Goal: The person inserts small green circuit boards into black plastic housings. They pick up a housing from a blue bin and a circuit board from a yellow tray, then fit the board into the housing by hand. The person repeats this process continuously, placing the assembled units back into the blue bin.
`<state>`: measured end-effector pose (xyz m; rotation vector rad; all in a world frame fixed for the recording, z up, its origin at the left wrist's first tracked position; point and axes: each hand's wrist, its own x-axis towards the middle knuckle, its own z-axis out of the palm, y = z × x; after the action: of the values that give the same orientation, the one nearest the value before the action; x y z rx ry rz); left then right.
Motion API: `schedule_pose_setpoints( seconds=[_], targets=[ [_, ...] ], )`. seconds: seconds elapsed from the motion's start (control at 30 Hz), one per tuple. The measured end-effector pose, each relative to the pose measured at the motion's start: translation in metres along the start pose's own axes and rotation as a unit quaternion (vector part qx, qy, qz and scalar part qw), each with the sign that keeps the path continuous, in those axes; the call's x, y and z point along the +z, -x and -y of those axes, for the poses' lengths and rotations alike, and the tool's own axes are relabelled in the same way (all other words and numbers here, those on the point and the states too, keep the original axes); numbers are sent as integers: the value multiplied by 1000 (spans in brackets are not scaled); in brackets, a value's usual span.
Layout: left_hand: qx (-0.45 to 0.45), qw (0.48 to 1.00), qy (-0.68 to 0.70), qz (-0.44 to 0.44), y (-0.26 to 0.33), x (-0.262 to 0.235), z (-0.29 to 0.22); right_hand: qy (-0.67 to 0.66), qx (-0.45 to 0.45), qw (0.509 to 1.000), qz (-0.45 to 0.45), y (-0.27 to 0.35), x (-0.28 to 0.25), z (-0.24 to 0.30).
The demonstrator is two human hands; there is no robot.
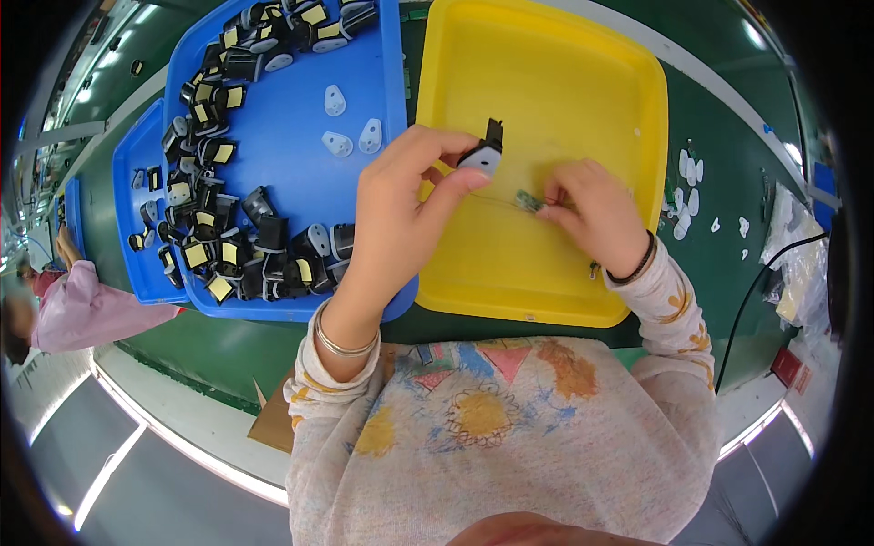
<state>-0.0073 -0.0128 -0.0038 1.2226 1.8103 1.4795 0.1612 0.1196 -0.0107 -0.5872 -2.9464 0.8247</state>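
My left hand (410, 182) pinches a small black housing with a pale grey end piece (483, 156) between thumb and fingers, held above the yellow tray (537, 291). To its right, my right hand (590, 209) closes its fingertips on a small green circuit board (526, 201), also over the yellow tray. A thin wire seems to run from the board toward the left hand; its far end is hard to make out. Left of my hands, the blue tray (287, 159) holds many similar black housings (270, 234) with yellow pads, plus loose pale grey plates (335, 100).
On the green table at right lie several white plates (689, 173), near clear plastic bags (792, 246) and a black cable (748, 296). A second blue tray (127, 196) sits at far left. Beyond it, a person in a pink sleeve (91, 309) works at the table.
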Motion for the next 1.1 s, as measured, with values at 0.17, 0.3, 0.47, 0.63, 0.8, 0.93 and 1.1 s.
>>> schedule_pose_setpoints(
  seconds=[0.17,0.3,0.47,0.63,0.8,0.93,1.1],
  targets=[
    [-57,984,171,-20,7,4,6,-395,9,918,-37,-18,-25,29],
    [-106,955,277,-4,11,7,-7,-477,-19,867,-141,-28,-10,40],
    [-106,927,358,19,13,6,-6,-357,-98,905,-209,-21,-10,41],
    [-77,917,390,26,13,8,-4,-319,-119,908,-245,-15,-13,40],
    [-53,933,356,11,12,10,-1,-332,-99,904,-249,-13,-11,41],
    [-112,902,413,56,13,10,-4,-483,-32,856,-183,-15,-3,43],
    [-119,923,364,30,14,13,-10,-624,14,768,-143,-17,-1,42]
  ],
)
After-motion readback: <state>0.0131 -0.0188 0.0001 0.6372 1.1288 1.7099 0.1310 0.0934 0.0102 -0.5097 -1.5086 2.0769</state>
